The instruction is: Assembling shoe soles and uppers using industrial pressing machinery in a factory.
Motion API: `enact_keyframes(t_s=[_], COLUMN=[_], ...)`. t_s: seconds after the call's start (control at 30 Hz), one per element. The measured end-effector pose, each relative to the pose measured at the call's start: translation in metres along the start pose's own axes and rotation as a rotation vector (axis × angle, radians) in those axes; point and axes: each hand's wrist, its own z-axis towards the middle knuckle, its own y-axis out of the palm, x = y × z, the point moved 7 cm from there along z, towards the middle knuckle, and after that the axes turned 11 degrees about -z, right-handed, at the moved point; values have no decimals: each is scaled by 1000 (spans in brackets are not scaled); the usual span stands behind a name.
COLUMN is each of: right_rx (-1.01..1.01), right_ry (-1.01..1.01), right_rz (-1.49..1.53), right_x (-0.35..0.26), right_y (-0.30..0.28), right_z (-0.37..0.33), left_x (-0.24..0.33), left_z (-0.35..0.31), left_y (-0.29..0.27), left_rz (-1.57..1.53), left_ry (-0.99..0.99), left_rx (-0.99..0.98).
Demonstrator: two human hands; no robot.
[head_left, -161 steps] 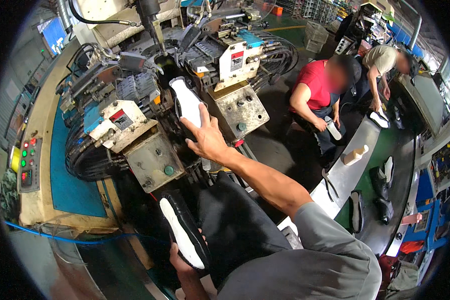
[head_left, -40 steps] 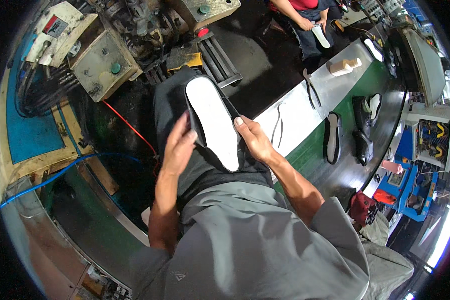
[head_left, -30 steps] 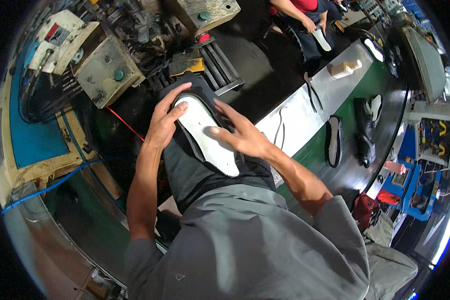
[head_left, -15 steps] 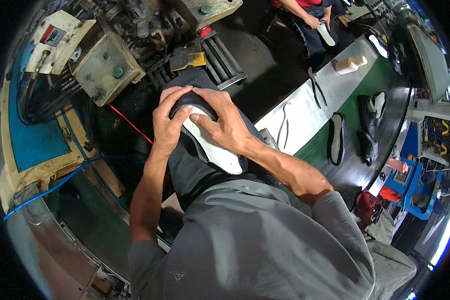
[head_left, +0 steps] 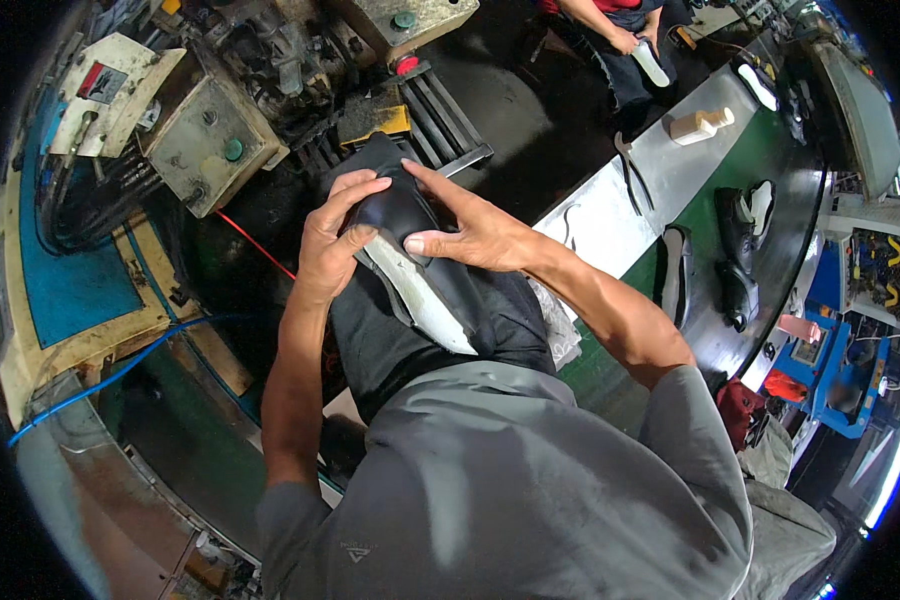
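A black shoe upper (head_left: 402,207) with a white sole side lies across my lap, its toe pointing away from me. The shoe is rolled partly onto its side, so the smooth black toe shows next to the white strip. My left hand (head_left: 332,242) grips the left of the toe, its thumb at the end of the white part and its fingers over the black upper. From the right, my right hand (head_left: 477,228) clasps the toe, with the index finger stretched along the far side and the thumb pressed near the white edge.
Oily machinery with a grey control box (head_left: 213,140) stands at the far left. To the right, a metal-topped bench (head_left: 610,220) carries pincers (head_left: 630,175), a beige bottle (head_left: 700,126) and several black shoes (head_left: 738,250). A blue hose (head_left: 135,368) crosses the left. Another person (head_left: 610,40) holds a white-soled shoe.
The shoe has rolled in my hands, so more of its black toe shows and less of the white sole. My right hand has shifted right and its fingers have spread.
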Motion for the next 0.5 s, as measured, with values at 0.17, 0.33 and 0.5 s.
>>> enact_keyframes(t_s=[0.17, 0.33, 0.5], right_rx=[111, 195, 236], right_ry=[-23, 58, 154], right_rz=[-226, -57, -38], right_x=[8, 28, 49], right_y=[8, 10, -1], right_z=[5, 6, -3], left_x=[-10, -22, -56], left_z=[13, 20, 11], left_y=[7, 18, 17], left_rz=[156, 256, 148], left_ry=[-14, -43, -237], left_rx=[62, 153, 304])
